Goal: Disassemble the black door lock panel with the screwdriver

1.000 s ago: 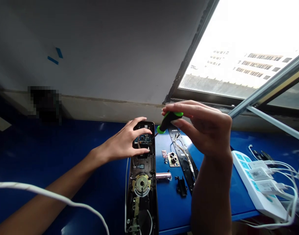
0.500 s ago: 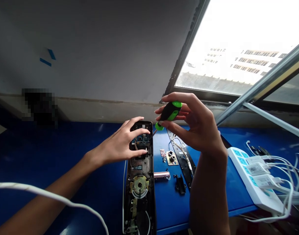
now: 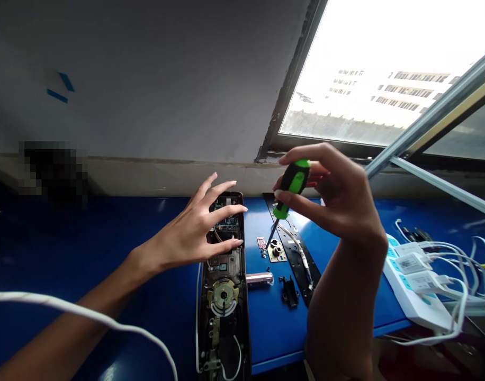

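Observation:
My right hand [image 3: 325, 196] grips a green-and-black screwdriver [image 3: 292, 188], tilted with its shaft pointing down and left. The tip is close to several small screws [image 3: 263, 253] on the blue table, beside a small red circuit board [image 3: 261, 242]. My left hand [image 3: 203, 225] is spread over the upper end of a long dark housing [image 3: 244, 312], fingers apart and holding nothing. Inside the housing are a blue circuit board [image 3: 228, 222], partly hidden by my fingers, and a round metal part [image 3: 224, 295]. Whether my left fingertips touch the housing I cannot tell.
Right of the housing lie a square plate with a round black part [image 3: 276, 251], a wrapped cylinder [image 3: 260, 279], a black bracket [image 3: 290, 292] and a long black panel [image 3: 302, 254]. A white power strip [image 3: 409, 296] with cables stands further right. A white cable [image 3: 87, 317] crosses the left foreground.
My right hand has moved the screwdriver from the housing's circuit board rightward and down to the loose screws. My left hand's fingers have spread and lifted slightly. The view has shifted a little.

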`<state>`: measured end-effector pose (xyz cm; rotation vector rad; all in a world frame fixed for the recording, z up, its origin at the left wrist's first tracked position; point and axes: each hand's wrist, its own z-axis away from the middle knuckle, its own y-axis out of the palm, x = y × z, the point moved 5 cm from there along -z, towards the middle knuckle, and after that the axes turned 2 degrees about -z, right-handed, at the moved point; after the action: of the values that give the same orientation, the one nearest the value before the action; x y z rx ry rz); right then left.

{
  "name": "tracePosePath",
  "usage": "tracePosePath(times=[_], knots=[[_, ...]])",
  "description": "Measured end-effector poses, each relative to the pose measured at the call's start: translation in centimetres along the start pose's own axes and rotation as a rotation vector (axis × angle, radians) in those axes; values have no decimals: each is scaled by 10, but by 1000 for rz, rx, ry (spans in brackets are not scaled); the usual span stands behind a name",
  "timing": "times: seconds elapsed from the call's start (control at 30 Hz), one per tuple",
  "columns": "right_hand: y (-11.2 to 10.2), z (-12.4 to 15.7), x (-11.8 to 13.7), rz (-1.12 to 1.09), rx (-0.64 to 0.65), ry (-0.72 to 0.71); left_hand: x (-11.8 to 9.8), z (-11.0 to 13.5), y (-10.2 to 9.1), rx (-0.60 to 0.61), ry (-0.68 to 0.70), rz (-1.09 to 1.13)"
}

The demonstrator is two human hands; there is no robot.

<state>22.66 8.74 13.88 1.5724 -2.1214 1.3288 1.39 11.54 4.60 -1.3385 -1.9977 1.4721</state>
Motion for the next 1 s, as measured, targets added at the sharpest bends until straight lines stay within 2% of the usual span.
tracePosePath(times=[0.13, 0.23, 0.4, 0.5, 0.7, 1.0], knots=[[8, 6, -29, 42, 353, 301, -22, -4, 4, -76, 182, -32], [12, 9, -48, 101, 467, 420, -36, -6, 16, -47, 288, -74], [16, 6, -61, 202, 502, 447, -43, -5, 33, 15, 339, -110], [15, 5, -64, 216, 481, 449, -43, -4, 40, 39, 352, -98], [12, 6, -65, 154, 428, 460, -43, -5, 44, 42, 355, -99], [18, 3, -61, 194, 470, 383, -43, -5, 44, 59, 342, -100]])
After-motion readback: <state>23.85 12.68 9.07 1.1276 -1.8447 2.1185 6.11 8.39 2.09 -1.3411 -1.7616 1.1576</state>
